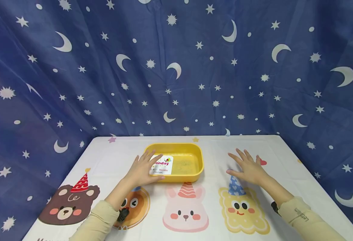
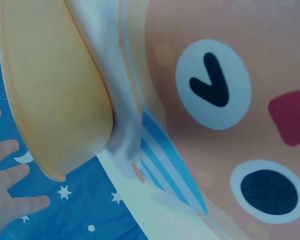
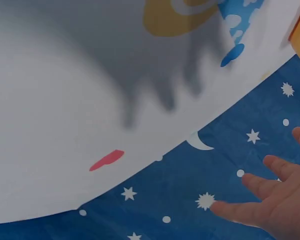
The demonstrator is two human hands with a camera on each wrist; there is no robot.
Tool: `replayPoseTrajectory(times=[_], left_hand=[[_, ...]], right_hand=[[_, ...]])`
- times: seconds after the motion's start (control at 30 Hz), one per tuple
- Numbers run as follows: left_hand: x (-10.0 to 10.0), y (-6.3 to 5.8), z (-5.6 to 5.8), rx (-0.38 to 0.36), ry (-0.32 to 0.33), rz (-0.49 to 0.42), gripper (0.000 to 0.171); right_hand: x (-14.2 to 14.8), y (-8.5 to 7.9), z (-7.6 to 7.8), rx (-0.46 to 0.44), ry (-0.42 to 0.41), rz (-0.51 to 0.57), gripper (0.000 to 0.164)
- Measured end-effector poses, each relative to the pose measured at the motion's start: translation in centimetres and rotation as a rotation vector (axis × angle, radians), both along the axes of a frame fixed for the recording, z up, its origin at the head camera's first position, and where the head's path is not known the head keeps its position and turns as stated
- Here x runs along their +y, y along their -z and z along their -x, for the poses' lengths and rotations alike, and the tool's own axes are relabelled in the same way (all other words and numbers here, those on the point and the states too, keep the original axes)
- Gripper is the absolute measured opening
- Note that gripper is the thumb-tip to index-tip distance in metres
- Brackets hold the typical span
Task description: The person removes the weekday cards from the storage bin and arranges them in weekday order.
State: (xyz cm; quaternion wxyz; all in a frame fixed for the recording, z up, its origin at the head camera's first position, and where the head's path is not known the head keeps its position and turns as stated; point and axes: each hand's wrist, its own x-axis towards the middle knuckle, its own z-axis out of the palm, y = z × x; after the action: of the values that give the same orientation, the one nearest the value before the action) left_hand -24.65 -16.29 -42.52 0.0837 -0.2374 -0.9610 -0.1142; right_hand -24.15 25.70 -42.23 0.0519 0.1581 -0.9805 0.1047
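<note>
A yellow rectangular tray (image 1: pixel 198 179) sits on the white table, and a white card (image 1: pixel 166 170) printed "Monday" lies in its left part. My left hand (image 1: pixel 142 171) is spread over the tray's left end, its fingers partly covering the card; it grips nothing. In the left wrist view the tray's yellow side (image 2: pixel 55 90) stands beside the fingers of that left hand (image 2: pixel 10 185). To the right of the tray, my right hand (image 1: pixel 250 170) hovers with spread fingers and holds nothing. The right wrist view shows the same right hand (image 3: pixel 275 195) with its shadow cast on the cloth.
The white tablecloth (image 1: pixel 218 150) carries printed cartoon figures: a bear (image 1: pixel 71 204), a round orange face, a rabbit (image 1: pixel 185 211) and a biscuit (image 1: pixel 244 211). A blue curtain (image 1: pixel 176 97) with moons and stars hangs behind and beside the table.
</note>
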Motion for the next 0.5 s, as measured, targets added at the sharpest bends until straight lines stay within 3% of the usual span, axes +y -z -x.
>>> replayPoseTrajectory(times=[0.5], left_hand=[[0.65,-0.35,0.6,0.075,0.028,-0.044,0.066]], right_hand=[[-0.37,-0.47,0.12,0.068,-0.083,0.038,0.07]])
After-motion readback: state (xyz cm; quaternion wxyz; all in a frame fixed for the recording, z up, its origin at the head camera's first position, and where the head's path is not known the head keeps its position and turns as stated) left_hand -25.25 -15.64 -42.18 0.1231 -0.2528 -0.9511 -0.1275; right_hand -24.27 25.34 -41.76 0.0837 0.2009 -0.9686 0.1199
